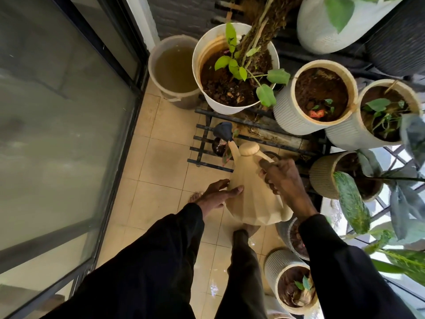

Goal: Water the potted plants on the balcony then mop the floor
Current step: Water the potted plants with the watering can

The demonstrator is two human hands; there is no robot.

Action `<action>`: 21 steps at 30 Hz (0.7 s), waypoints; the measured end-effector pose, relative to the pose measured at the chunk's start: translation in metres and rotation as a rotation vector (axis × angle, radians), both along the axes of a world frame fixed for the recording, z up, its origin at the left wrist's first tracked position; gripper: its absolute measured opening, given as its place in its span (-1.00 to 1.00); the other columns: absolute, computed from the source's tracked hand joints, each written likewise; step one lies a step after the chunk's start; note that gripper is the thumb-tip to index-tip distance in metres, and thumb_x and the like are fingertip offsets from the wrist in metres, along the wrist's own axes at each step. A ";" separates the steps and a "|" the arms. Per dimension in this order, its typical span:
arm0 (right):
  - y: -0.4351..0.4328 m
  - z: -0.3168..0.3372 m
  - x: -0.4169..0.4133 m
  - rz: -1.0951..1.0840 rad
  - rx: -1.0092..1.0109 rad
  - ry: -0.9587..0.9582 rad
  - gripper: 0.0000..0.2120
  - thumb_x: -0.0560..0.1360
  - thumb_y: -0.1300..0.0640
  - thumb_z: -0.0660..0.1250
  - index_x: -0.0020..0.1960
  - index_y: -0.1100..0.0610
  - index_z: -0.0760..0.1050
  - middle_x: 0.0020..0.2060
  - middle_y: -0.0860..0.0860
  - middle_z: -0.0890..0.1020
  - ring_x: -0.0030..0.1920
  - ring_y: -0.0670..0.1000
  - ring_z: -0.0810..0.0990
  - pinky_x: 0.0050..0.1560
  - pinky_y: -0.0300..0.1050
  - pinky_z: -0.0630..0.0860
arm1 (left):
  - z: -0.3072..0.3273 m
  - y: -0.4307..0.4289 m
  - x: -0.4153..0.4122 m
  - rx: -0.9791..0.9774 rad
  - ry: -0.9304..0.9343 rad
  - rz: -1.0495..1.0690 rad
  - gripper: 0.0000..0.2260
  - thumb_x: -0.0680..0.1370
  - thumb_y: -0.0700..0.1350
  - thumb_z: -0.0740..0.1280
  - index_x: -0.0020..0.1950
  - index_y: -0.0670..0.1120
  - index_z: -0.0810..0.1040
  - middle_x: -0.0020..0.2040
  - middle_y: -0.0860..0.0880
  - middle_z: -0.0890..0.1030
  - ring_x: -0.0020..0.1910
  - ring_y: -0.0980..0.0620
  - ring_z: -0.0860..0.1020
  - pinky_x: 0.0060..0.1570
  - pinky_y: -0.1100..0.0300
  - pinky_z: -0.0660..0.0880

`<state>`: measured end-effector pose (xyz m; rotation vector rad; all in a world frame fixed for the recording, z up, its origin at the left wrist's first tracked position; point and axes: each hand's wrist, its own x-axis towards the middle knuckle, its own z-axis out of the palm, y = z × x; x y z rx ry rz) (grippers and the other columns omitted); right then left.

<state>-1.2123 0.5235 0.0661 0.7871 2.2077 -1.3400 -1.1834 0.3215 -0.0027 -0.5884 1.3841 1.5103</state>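
A beige faceted watering can with a dark rose head is tilted forward over a small dark pot with pink-green leaves on the low black rack. My right hand is shut on the can's handle. My left hand rests flat against the can's left side, fingers spread. A large white pot with a leafy climbing plant stands behind, and two ribbed white pots sit to its right.
A bucket of murky water stands in the far corner by the glass sliding door. A black metal plant rack fills the right side. More ribbed pots crowd the right. The tiled floor is wet near my feet.
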 end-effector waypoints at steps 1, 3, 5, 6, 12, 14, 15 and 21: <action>0.002 0.004 0.003 0.000 -0.003 0.005 -0.52 0.64 -0.15 0.38 0.01 0.32 0.64 -0.37 0.04 0.56 -0.48 -0.08 0.44 -0.52 -0.25 0.33 | 0.003 0.001 0.001 0.005 0.001 -0.005 -0.38 0.50 0.13 0.50 0.49 0.01 0.38 0.40 0.01 0.48 0.46 -0.10 0.39 0.47 -0.19 0.35; 0.004 0.011 0.010 -0.005 -0.014 0.014 -0.54 0.64 -0.15 0.39 0.03 0.31 0.63 -0.37 0.05 0.55 -0.47 -0.07 0.44 -0.52 -0.25 0.33 | 0.009 0.003 0.004 0.007 0.005 -0.010 -0.44 0.50 0.12 0.50 0.44 0.03 0.41 0.44 -0.02 0.47 0.46 -0.11 0.38 0.47 -0.20 0.33; 0.006 0.018 0.018 -0.008 -0.033 0.024 -0.56 0.65 -0.10 0.39 0.00 0.31 0.64 -0.39 0.04 0.54 -0.47 -0.07 0.42 -0.52 -0.24 0.32 | 0.014 0.004 0.007 -0.005 0.009 -0.009 -0.47 0.50 0.12 0.50 0.40 0.06 0.42 0.43 -0.02 0.47 0.45 -0.11 0.38 0.47 -0.20 0.33; 0.008 0.022 0.022 -0.012 -0.045 0.030 -0.56 0.66 -0.08 0.39 -0.03 0.34 0.64 -0.41 0.03 0.53 -0.47 -0.06 0.41 -0.51 -0.22 0.31 | 0.017 0.004 0.009 -0.011 0.018 -0.010 -0.44 0.49 0.14 0.50 0.43 0.05 0.42 0.43 -0.01 0.47 0.45 -0.11 0.38 0.47 -0.20 0.33; 0.019 0.041 0.049 -0.031 -0.070 0.066 -0.51 0.64 -0.12 0.41 -0.18 0.30 0.64 -0.42 0.03 0.53 -0.47 -0.04 0.40 -0.46 -0.16 0.34 | 0.040 0.008 0.022 -0.033 0.066 -0.028 -0.34 0.48 0.18 0.49 0.51 0.02 0.37 0.47 -0.05 0.45 0.46 -0.12 0.39 0.45 -0.19 0.36; 0.022 0.048 0.056 -0.051 -0.070 0.059 -0.51 0.63 -0.17 0.42 -0.21 0.25 0.65 -0.44 0.01 0.52 -0.48 -0.06 0.38 -0.47 -0.19 0.33 | 0.050 0.010 0.026 -0.035 0.075 -0.030 -0.33 0.47 0.18 0.50 0.51 0.03 0.37 0.47 -0.06 0.45 0.46 -0.13 0.39 0.44 -0.18 0.37; 0.023 0.051 0.058 -0.060 -0.066 0.053 -0.52 0.62 -0.17 0.42 -0.23 0.23 0.66 -0.43 0.02 0.52 -0.47 -0.06 0.39 -0.46 -0.19 0.34 | 0.054 0.011 0.027 -0.034 0.072 -0.031 -0.32 0.47 0.19 0.50 0.51 0.03 0.37 0.47 -0.06 0.45 0.46 -0.13 0.39 0.44 -0.17 0.37; 0.038 0.071 0.073 -0.047 -0.100 0.068 -0.54 0.65 -0.09 0.39 -0.21 0.27 0.66 -0.46 0.01 0.52 -0.48 -0.04 0.39 -0.46 -0.16 0.32 | 0.082 0.021 0.039 -0.020 0.099 -0.048 -0.09 0.28 0.37 0.54 0.52 0.03 0.37 0.43 -0.01 0.49 0.43 -0.11 0.41 0.44 -0.21 0.36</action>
